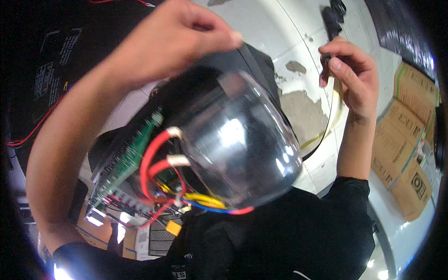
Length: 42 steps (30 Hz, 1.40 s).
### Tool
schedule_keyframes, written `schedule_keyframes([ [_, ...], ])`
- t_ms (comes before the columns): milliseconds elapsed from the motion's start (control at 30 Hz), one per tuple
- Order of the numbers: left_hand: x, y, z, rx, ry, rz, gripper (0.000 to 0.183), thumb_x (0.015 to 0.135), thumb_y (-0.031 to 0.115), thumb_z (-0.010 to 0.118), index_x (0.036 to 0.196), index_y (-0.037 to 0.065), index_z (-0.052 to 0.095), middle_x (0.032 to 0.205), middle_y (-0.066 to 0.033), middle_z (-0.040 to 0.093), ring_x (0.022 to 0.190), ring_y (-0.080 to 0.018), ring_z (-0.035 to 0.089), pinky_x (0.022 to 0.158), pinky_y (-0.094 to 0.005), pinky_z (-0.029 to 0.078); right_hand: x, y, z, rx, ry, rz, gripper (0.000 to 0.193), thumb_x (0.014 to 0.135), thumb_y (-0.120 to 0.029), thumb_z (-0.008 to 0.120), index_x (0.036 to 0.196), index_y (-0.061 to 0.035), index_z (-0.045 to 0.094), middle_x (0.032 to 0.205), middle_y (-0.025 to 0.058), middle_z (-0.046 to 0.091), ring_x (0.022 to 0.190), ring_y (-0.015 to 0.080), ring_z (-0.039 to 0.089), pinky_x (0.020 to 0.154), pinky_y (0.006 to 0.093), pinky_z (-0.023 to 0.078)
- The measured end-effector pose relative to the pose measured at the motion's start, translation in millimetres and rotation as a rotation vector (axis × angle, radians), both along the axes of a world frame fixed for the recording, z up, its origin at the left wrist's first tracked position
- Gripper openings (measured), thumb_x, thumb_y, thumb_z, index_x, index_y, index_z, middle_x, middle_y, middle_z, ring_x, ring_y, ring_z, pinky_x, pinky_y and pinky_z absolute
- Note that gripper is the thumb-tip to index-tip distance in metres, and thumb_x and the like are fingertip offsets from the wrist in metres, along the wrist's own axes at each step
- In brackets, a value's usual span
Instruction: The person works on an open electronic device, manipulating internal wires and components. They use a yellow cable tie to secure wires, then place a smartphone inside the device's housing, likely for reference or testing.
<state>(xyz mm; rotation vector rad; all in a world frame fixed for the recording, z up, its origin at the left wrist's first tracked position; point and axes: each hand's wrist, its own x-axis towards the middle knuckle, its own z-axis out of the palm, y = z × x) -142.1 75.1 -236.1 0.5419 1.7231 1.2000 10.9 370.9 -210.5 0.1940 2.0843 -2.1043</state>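
Note:
In front of me is a clear, glossy, plastic-wrapped block (242, 144), dark inside, with a green circuit board (130, 156) beside it. Thick red cables (151, 158) and thinner yellow wires (210, 200) come out of its lower left side. My left hand (182, 44) is closed at the block's top edge, its thumb tip against a dark edge there; what it grips is hidden. On the right, my right hand (352, 74) pinches a narrow strip (332, 112), black on one face and pale yellow on the other. This strip curves down toward the block's right side.
Brown cardboard cartons (401, 140) stand at the right. A dark surface with printed labels (51, 70) and a loose red wire (37, 126) lies at the left. The pale tiled floor (275, 28) has grey patches, and a black object (332, 21) rests at the top right.

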Motion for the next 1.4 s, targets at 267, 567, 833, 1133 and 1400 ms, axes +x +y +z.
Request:
schedule_keyframes([
  [267, 2.5, -52.1, 80.8, -0.192, 0.467, 0.324, 0.036, 0.102, 0.025, 0.064, 0.127, -0.001, 0.066, 0.108, -0.0118, 0.072, 0.094, -0.0196, 0.070, 0.078, -0.0340, 0.058, 86.4, -15.6, 42.9, -0.030, 0.312, -0.066, 0.068, 0.082, -0.020, 0.084, 0.137, 0.0010, 0.051, 0.082, 0.0037, 0.064, 0.083, 0.0176, 0.059, 0.075, 0.0320, 0.047],
  [567, 255.3, -114.5, 192.0, 0.082, 0.685, 0.379, 0.073, 0.090, 0.037, 0.076, 0.143, -0.006, 0.050, 0.134, -0.0212, 0.064, 0.121, -0.0265, 0.062, 0.101, -0.0381, 0.047, 145.6, -168.1, 92.3, -0.174, 0.464, 0.084, 0.049, 0.071, -0.011, 0.093, 0.109, -0.0001, 0.064, 0.090, 0.0113, 0.070, 0.083, 0.0236, 0.068, 0.076, 0.0344, 0.053],
  [833, 334.8, -116.7, 109.3, 0.150, 0.408, 0.575, 0.036, 0.087, 0.001, 0.079, 0.121, -0.003, 0.068, 0.104, -0.0141, 0.075, 0.094, -0.0193, 0.074, 0.085, -0.0318, 0.057, 190.8, -153.2, 94.3, 0.586, 0.656, 0.195, 0.038, 0.083, -0.026, 0.083, 0.115, -0.0057, 0.079, 0.113, 0.0157, 0.072, 0.098, 0.0286, 0.071, 0.084, 0.0355, 0.057],
  [1133, 348.5, -134.2, 79.2, -0.145, 0.631, 0.287, 0.058, 0.081, 0.023, 0.086, 0.129, -0.001, 0.065, 0.123, -0.0186, 0.070, 0.108, -0.0354, 0.069, 0.095, -0.0398, 0.053, 331.5, -71.8, -57.0, 0.200, -0.619, -0.069, 0.023, 0.094, -0.018, 0.070, 0.106, 0.0021, 0.070, 0.087, 0.0060, 0.073, 0.075, 0.0173, 0.069, 0.068, 0.0330, 0.055],
  [1400, 325.8, -124.2, 93.8, 0.003, 1.067, 0.401, 0.047, 0.079, 0.021, 0.087, 0.120, 0.004, 0.071, 0.112, -0.0150, 0.073, 0.102, -0.0332, 0.069, 0.088, -0.0411, 0.056, 359.9, -100.3, -99.2, -0.476, -0.654, -0.582, 0.017, 0.103, -0.020, 0.060, 0.114, -0.0073, 0.063, 0.081, -0.0006, 0.062, 0.058, 0.0121, 0.056, 0.048, 0.0248, 0.046],
])
